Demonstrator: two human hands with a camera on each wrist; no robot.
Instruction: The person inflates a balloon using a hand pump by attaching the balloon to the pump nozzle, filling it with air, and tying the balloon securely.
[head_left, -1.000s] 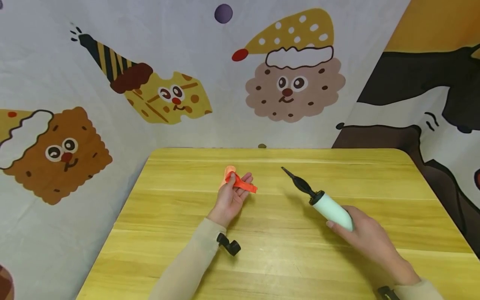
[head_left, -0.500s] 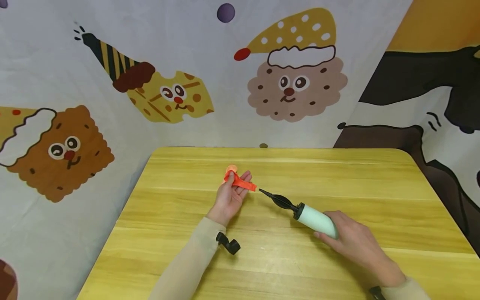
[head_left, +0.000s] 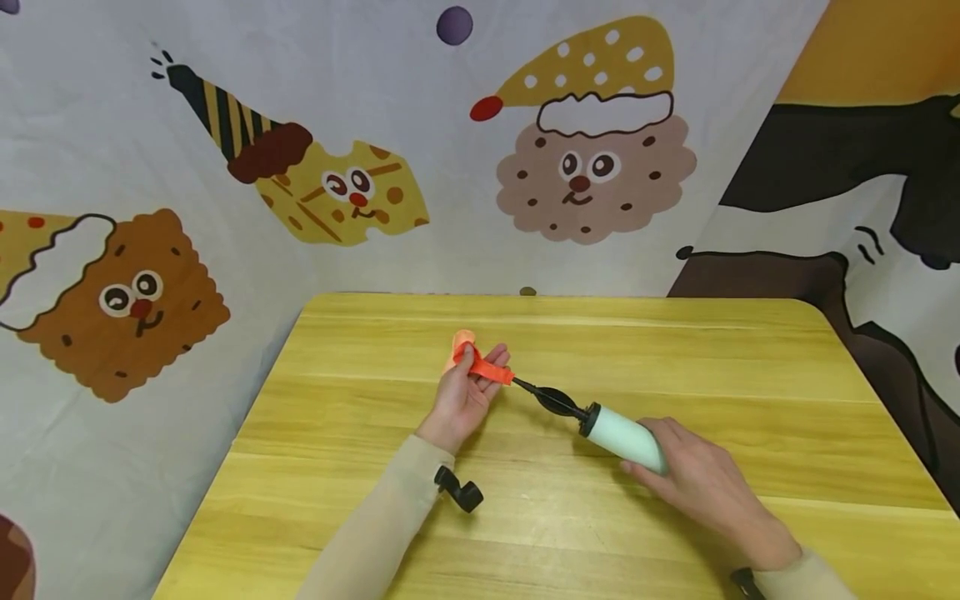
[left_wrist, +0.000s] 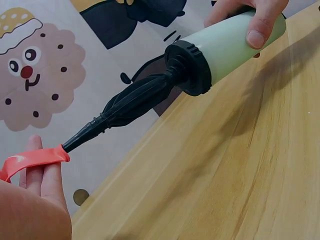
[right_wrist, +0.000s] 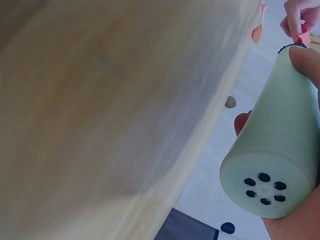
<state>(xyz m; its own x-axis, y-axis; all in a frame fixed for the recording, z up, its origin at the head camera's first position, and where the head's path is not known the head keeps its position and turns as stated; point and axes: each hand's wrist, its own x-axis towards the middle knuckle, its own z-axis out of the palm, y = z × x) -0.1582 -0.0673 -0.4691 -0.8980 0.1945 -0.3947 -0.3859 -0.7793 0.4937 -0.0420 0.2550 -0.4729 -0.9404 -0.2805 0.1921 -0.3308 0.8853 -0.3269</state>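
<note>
A limp red-orange balloon (head_left: 491, 370) is pinched by my left hand (head_left: 459, 398), thumb on top and the other fingers stretched out beneath its neck. My right hand (head_left: 701, 471) grips the pale green barrel of a balloon pump (head_left: 624, 437). The pump's black nozzle (left_wrist: 82, 137) points at the left hand, and its tip meets the balloon's mouth; how deep it sits inside is hidden. Holes in the barrel's end (right_wrist: 265, 189) face the right wrist camera. A paler orange piece (head_left: 463, 337) shows behind the left thumb; whether it belongs to the balloon I cannot tell.
Both hands are above a wooden table (head_left: 360, 500) with a rounded far right corner. A cloth backdrop (head_left: 450, 258) printed with cartoon biscuits hangs behind and left of it. Black camera mounts, such as the left mount (head_left: 459, 490), sit on the wrists.
The right hand has brought the pump leftward and down, and its nozzle tip has come from well apart to the balloon's mouth. The left hand has stayed nearly still, still pinching the balloon.
</note>
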